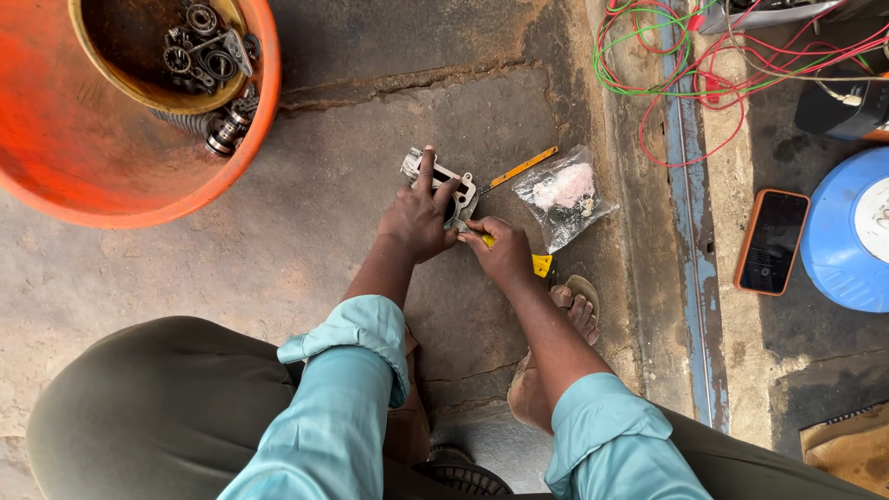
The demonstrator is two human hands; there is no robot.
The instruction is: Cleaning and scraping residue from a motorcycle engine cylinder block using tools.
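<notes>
Left hand [419, 218] steadies one metal casting [443, 182]; right hand [505, 250] grips one cutter [520, 168].

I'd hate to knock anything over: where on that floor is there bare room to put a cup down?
Bare concrete lies below the orange basin, left of the left hand pressing the metal part. More lies above the plastic bag, toward the wires. It is crowded right of the metal strip: phone, blue lid.

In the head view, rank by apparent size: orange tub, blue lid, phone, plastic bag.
1. Orange tub, largest by far, though cropped.
2. Blue lid, also cropped.
3. Plastic bag and phone look alike; no ranking between them.
</notes>
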